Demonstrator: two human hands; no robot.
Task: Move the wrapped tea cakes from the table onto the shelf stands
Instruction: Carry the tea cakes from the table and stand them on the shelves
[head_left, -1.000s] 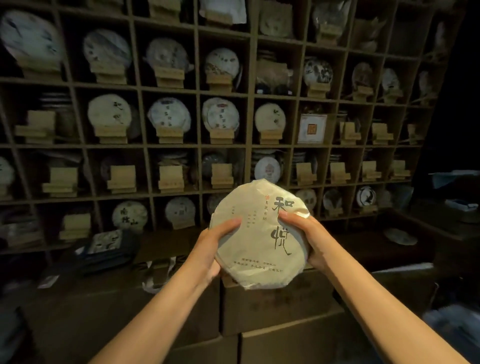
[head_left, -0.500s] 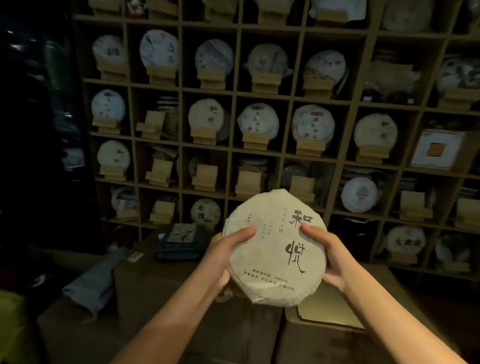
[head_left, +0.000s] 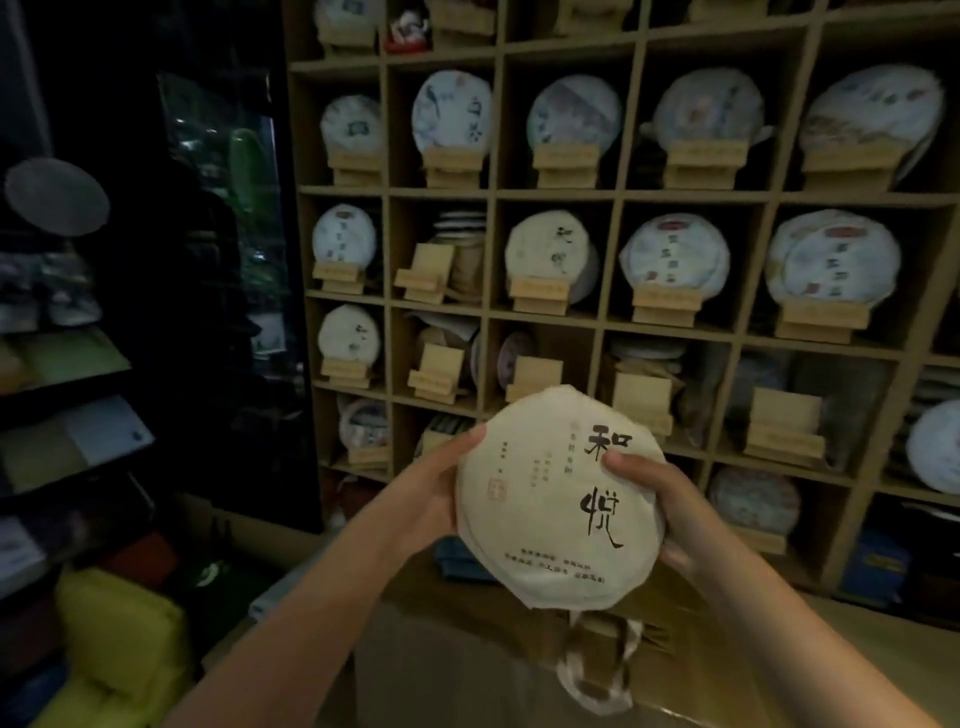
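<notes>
A person holds one round wrapped tea cake (head_left: 558, 499) up in the air with both hands, in front of a big wooden shelf (head_left: 602, 195). The left hand (head_left: 434, 486) grips the left edge of the cake, with the thumb on the paper front and the fingers hidden behind. The right hand (head_left: 657, 499) grips the right edge the same way, and its thumb lies just under the top black letter. The cake stands up with its face to the camera and leans a little to one side. Its paper is cream with two big black letters and some small print. It touches no stand and sits in no box of the shelf. The shelf is cut into many square boxes. Most boxes in the upper rows hold a round cake on a small wooden stand, like the cream cake (head_left: 550, 257) with black letters in the middle row. In the row just behind the held cake, some wooden stands have no cake on them, like this empty stand (head_left: 784, 428) near the shelf's right side. Under the hands are brown cardboard boxes (head_left: 467, 670) with a bit of crumpled paper (head_left: 597, 670) on top. A yellow bag (head_left: 119, 649) sits low on the left, beside dark racks
</notes>
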